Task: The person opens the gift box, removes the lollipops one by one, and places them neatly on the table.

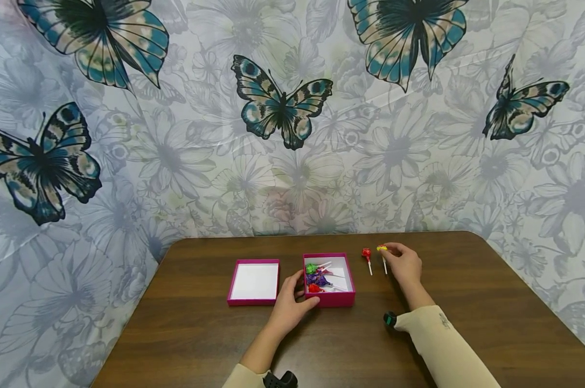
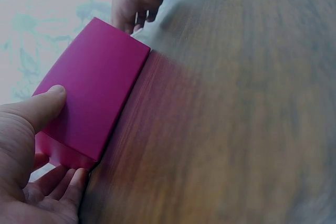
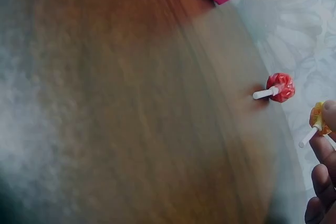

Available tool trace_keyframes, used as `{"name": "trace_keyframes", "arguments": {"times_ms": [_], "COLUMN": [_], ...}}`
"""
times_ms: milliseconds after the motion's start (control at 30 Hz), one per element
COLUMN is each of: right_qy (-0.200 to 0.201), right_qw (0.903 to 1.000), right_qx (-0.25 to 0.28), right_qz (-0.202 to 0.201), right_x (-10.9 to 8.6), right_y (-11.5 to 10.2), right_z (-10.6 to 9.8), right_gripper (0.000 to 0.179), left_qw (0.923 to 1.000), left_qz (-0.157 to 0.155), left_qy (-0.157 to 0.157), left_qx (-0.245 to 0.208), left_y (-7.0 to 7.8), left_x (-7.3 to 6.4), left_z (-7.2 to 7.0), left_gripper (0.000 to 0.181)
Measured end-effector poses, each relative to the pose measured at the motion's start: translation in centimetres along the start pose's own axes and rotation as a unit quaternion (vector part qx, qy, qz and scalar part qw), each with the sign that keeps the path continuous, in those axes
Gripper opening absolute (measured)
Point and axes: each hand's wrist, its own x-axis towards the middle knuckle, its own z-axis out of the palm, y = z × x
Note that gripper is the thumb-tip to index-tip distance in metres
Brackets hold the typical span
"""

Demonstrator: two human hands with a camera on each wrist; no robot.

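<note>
My left hand (image 1: 287, 308) holds the near left corner of an open magenta box (image 1: 332, 300), thumb on its front wall and fingers along its left side. Inside lie several wrapped lollipops, with a green one (image 1: 311, 268), purple ones (image 1: 317, 278) and a red one (image 1: 314, 288) showing. To the right of the box, my right hand (image 1: 405, 265) pinches a yellow lollipop (image 3: 317, 118) by its wrapped head, the white stick pointing toward me. Between box and right hand, a red lollipop (image 1: 366, 253) lies on the table, its stick also toward me.
The box's lid (image 1: 252, 302), white inside with magenta edges, lies left of the box on the brown wooden table (image 1: 186, 334). A cloth backdrop (image 1: 302, 188) with butterflies and flowers hangs behind the table's far edge.
</note>
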Motion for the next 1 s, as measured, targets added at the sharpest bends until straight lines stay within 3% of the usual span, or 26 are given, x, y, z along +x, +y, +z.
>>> {"name": "trace_keyframes", "arguments": {"times_ms": [300,1000], "right_qy": [-0.015,-0.021], "right_qw": [0.9987,0.9959], "right_qx": [-0.042,-0.088], "right_qz": [0.023,0.003], "right_x": [0.6,0.9], "right_y": [1.0,1.2], "right_z": [0.7,0.7], "right_gripper": [0.034,0.035], "left_qw": [1.0000,0.9999], "left_qz": [0.003,0.001], "left_qy": [-0.004,-0.005], "left_qx": [0.005,0.011], "left_y": [0.1,-0.2], "left_x": [-0.1,0.1], "left_z": [0.0,0.1], "left_gripper": [0.078,0.078]}}
